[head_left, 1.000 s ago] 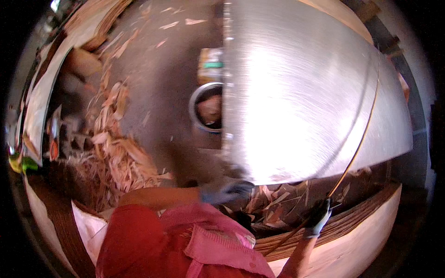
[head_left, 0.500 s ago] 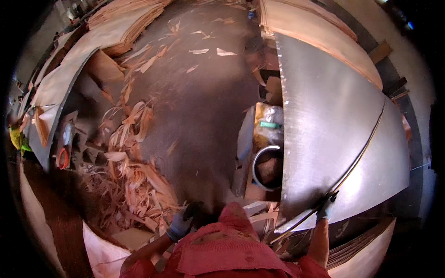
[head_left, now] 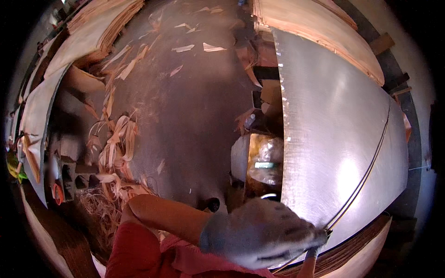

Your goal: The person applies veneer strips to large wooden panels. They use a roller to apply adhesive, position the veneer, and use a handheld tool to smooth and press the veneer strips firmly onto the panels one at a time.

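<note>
My left hand, in a grey glove, reaches across my body to the right, large in the view. Its fingers are curled, and their tips meet a long thin bent rod beside my right hand; what they hold is hidden. Only the wrist and a little of my right hand show behind the left one, closed around the lower part of the rod. Dark and yellowish, the rod curves up and away over a large smooth metal sheet.
Stacked wood veneer sheets lie beyond the metal sheet; another stack stands near right. Under the sheet's left edge sits a box with clear plastic wrapping. Veneer scraps litter the floor at left, near another veneer stack.
My left hand has come up from beside my body and across to the rod at my right hand. The right hand sits lower and slightly left. The whole view has shifted.
</note>
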`<act>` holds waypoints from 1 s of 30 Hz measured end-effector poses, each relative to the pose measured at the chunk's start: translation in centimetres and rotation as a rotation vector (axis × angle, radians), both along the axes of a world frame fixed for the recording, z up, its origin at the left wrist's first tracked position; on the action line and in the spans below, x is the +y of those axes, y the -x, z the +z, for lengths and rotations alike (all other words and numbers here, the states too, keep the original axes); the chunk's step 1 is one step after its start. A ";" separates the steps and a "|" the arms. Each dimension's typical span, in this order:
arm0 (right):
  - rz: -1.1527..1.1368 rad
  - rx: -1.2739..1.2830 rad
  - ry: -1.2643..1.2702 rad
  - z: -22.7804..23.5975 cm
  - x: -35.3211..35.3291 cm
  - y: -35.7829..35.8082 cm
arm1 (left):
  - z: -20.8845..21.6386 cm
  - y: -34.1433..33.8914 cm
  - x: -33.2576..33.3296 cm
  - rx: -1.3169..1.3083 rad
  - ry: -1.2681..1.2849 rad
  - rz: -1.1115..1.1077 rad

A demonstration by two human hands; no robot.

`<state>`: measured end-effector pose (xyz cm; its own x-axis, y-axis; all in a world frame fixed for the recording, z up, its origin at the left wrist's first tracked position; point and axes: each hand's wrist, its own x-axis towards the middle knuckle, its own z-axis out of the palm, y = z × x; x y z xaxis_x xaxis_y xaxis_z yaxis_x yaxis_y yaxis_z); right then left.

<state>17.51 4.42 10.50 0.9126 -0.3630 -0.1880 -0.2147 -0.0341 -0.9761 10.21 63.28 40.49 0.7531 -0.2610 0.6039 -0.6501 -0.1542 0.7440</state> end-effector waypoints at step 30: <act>-0.017 0.066 -0.272 8.1 60.6 -29.6 | 8.9 -32.1 41.1 -0.275 0.109 -0.331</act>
<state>47.14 65.02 18.63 0.8893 -0.3067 -0.3392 -0.2761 0.2311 -0.9329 42.31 104.36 49.34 0.4473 -0.3850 0.8073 -0.8270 0.1655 0.5372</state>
